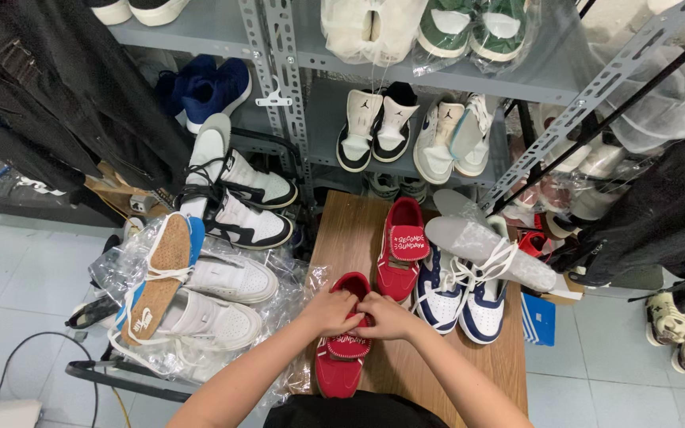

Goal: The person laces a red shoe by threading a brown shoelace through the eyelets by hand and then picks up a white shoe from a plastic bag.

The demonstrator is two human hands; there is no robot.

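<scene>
A red sneaker [341, 364] with a wide strap lies on the wooden table [354, 230], toe toward me. My left hand [328, 311] and my right hand [386, 317] both grip it at the tongue and collar, fingers closed over the opening. Its mate, a second red sneaker [400, 247], rests farther back on the table. Just right of it lies a navy-and-white pair [460, 297] with loose white laces and grey insoles [485, 246] across the top.
A grey metal shelf rack [279, 95] holds several pairs of sneakers behind the table. White sneakers in clear plastic [208, 305] pile up on the left floor. Dark clothes hang at both sides. A blue box [538, 319] leans at the table's right.
</scene>
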